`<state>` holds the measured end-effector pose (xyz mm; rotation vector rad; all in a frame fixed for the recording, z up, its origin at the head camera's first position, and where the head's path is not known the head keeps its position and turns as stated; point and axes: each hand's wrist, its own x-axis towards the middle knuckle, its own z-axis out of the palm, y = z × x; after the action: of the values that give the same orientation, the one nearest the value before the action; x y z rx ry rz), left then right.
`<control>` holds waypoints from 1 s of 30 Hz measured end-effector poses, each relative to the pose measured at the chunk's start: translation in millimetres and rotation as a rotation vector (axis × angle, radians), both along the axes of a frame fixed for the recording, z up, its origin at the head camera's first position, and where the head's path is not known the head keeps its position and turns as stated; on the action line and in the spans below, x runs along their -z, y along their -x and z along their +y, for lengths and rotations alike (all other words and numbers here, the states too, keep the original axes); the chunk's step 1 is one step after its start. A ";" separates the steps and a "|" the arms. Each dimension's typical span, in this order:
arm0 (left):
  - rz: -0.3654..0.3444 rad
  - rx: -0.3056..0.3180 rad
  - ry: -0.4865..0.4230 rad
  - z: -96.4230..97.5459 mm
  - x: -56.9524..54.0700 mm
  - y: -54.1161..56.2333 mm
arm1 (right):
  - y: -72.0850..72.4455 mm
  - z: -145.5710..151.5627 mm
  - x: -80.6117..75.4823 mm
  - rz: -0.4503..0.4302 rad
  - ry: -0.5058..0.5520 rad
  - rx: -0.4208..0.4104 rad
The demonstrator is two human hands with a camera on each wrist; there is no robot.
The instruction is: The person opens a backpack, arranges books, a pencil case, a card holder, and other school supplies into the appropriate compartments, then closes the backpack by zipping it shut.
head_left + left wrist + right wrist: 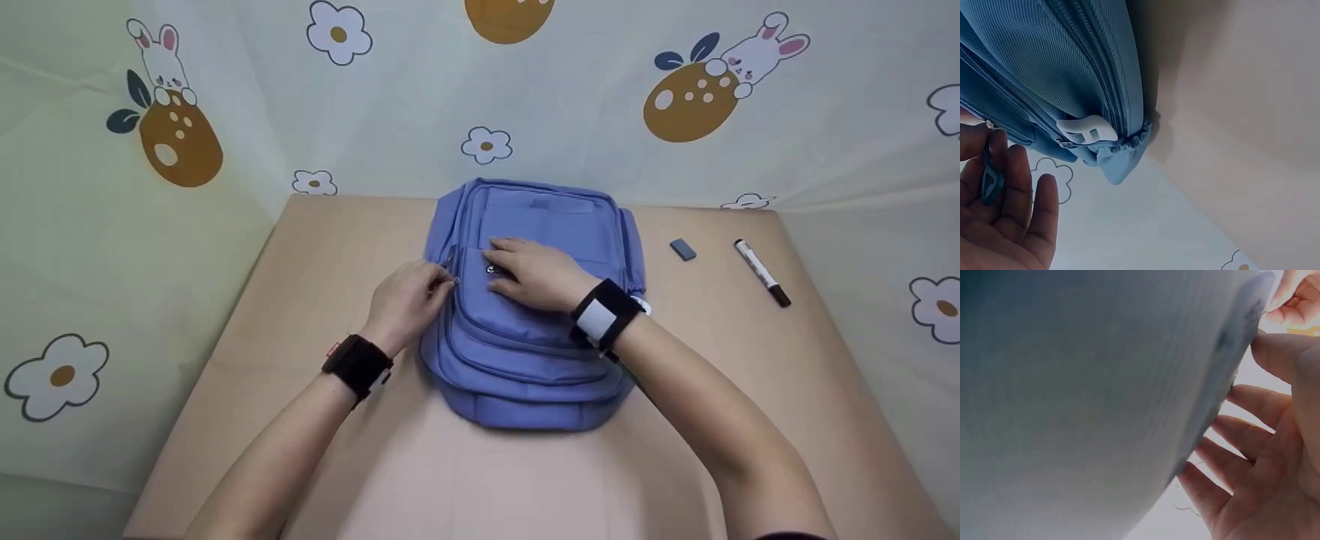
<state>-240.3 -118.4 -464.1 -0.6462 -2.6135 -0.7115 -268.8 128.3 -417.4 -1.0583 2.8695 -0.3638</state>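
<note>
A blue backpack lies on its back on the table, its front pockets facing up. At its left edge my left hand pinches a zipper slider between thumb and index finger. The dark pull tab of that zipper hangs against the fingers in the left wrist view. My right hand rests on the front of the bag with its fingers spread. In the right wrist view the fingertips touch the fabric. A metal snap or badge shows between the right fingers.
To the right of the bag lie a small grey-blue eraser and a white marker with a black cap. A white buckle hangs on the bag's side. Patterned cloth walls enclose the tan table.
</note>
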 end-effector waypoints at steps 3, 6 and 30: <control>-0.015 -0.004 -0.006 0.1 1.2 -0.2 | -10.8 5.7 -4.0 0.035 0.007 -0.038; -0.024 -0.009 -0.010 0.2 1.8 -0.3 | -27.2 14.2 -8.3 0.095 0.016 -0.085; -0.022 -0.027 -0.036 -0.5 3.8 -7.4 | -108.2 55.5 57.9 0.630 0.305 -0.042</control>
<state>-232.9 -118.9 -467.9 -0.5942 -2.6181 -0.7601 -160.6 183.8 -475.3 -1.5145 3.4016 -0.5667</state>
